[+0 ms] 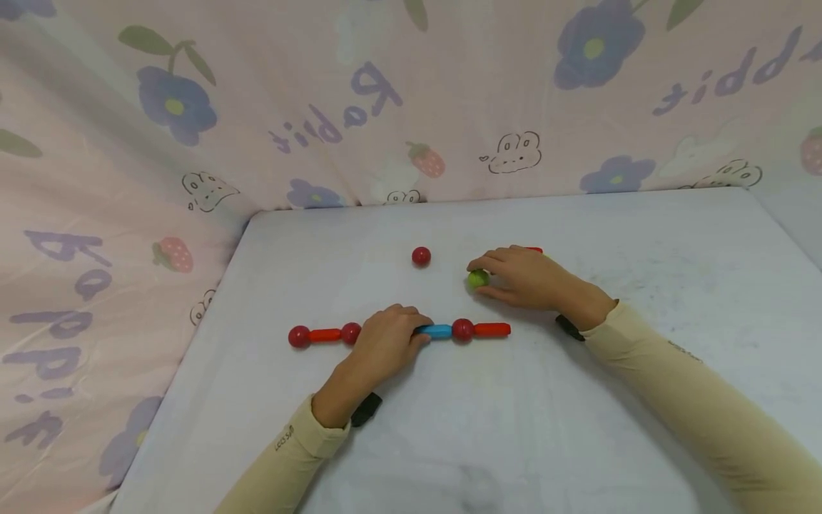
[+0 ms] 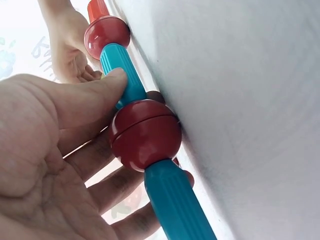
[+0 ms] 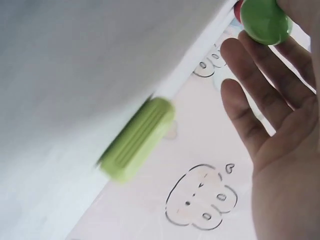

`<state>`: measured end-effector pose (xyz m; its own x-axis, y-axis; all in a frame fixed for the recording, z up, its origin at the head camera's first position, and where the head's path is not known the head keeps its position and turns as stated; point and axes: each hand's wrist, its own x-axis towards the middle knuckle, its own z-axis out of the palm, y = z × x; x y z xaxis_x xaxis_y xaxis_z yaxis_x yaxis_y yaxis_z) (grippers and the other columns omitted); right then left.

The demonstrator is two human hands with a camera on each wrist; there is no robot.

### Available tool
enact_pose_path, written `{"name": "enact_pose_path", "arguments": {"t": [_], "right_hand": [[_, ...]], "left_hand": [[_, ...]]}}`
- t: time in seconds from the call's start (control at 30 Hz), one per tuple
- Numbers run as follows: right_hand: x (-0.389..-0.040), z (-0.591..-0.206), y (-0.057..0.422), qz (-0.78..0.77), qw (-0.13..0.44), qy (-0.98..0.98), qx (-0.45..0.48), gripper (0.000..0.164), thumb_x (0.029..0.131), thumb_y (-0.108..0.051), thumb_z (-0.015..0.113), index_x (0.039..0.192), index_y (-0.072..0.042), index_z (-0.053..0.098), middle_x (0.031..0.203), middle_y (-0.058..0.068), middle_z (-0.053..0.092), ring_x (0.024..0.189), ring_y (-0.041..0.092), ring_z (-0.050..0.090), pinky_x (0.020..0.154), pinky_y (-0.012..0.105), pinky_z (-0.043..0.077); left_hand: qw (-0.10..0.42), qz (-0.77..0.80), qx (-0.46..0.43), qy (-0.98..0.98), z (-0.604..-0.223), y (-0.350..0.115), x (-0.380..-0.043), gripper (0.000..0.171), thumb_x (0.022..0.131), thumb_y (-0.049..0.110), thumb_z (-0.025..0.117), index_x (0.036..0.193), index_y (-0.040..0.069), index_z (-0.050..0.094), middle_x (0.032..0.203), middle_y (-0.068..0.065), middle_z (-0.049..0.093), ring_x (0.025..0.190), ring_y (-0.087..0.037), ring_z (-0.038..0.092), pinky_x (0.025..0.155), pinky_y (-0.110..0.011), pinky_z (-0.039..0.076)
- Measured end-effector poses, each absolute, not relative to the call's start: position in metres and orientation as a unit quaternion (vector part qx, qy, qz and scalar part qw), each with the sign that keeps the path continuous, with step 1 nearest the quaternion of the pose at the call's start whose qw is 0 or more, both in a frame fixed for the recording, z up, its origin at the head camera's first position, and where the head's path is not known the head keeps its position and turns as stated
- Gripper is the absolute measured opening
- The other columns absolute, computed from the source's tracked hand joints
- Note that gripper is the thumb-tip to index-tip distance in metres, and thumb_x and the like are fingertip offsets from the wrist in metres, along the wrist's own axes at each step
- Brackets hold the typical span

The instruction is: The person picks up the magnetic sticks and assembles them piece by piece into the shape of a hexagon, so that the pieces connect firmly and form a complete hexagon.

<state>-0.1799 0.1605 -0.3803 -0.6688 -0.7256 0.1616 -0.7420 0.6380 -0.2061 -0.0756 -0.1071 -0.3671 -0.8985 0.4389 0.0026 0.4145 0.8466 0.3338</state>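
Note:
A row of red balls (image 1: 463, 330) joined by ribbed rods lies across the white table. My left hand (image 1: 387, 340) grips its middle, thumb on a blue rod (image 2: 122, 75) and fingers curled behind a red ball (image 2: 146, 134). A second blue rod (image 2: 180, 205) continues from that ball. Red rods (image 1: 492, 329) show toward both ends of the row, and a red ball (image 1: 299, 336) caps the left end. Farther back, my right hand (image 1: 528, 277) pinches a green ball (image 1: 478, 278) between thumb and fingers; the palm partly hides it in the right wrist view.
A loose red ball (image 1: 421, 256) sits left of the right hand. Behind that hand, the end of a red piece (image 1: 534, 250) peeks out. One loose green rod (image 3: 137, 140) lies near the right hand. A patterned curtain (image 1: 449, 93) borders the table's back and left.

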Motion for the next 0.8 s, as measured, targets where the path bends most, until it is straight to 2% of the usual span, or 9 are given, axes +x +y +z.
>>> {"name": "enact_pose_path", "arguments": {"t": [0.27, 0.47, 0.8], "right_hand": [[-0.177, -0.380, 0.186, 0.120, 0.025, -0.918, 0.378, 0.039, 0.090, -0.031, 0.073, 0.123, -0.013, 0.065, 0.112, 0.001, 0.070, 0.102, 0.022, 0.066, 0.092, 0.044, 0.054], [-0.177, -0.381, 0.201, 0.119, 0.041, -0.921, 0.370, 0.038, 0.088, -0.031, 0.075, 0.120, -0.012, 0.066, 0.114, 0.002, 0.070, 0.104, 0.023, 0.066, 0.093, 0.044, 0.053], [-0.174, -0.383, 0.208, 0.131, 0.039, -0.918, 0.371, 0.038, 0.088, -0.029, 0.076, 0.121, -0.012, 0.066, 0.117, 0.006, 0.070, 0.105, 0.026, 0.066, 0.093, 0.048, 0.054]], "left_hand": [[0.043, 0.170, 0.217, 0.960, -0.365, -0.107, -0.075, 0.025, 0.089, 0.020, 0.075, 0.113, 0.012, 0.075, 0.100, 0.000, 0.074, 0.087, -0.016, 0.061, 0.074, -0.028, 0.052], [0.049, 0.173, 0.211, 0.961, -0.366, -0.108, -0.075, 0.025, 0.090, 0.021, 0.075, 0.114, 0.013, 0.075, 0.100, 0.001, 0.074, 0.087, -0.015, 0.061, 0.074, -0.028, 0.051], [0.055, 0.173, 0.210, 0.961, -0.365, -0.107, -0.076, 0.027, 0.090, 0.021, 0.075, 0.115, 0.012, 0.074, 0.101, 0.000, 0.073, 0.089, -0.016, 0.060, 0.075, -0.028, 0.052]]}}
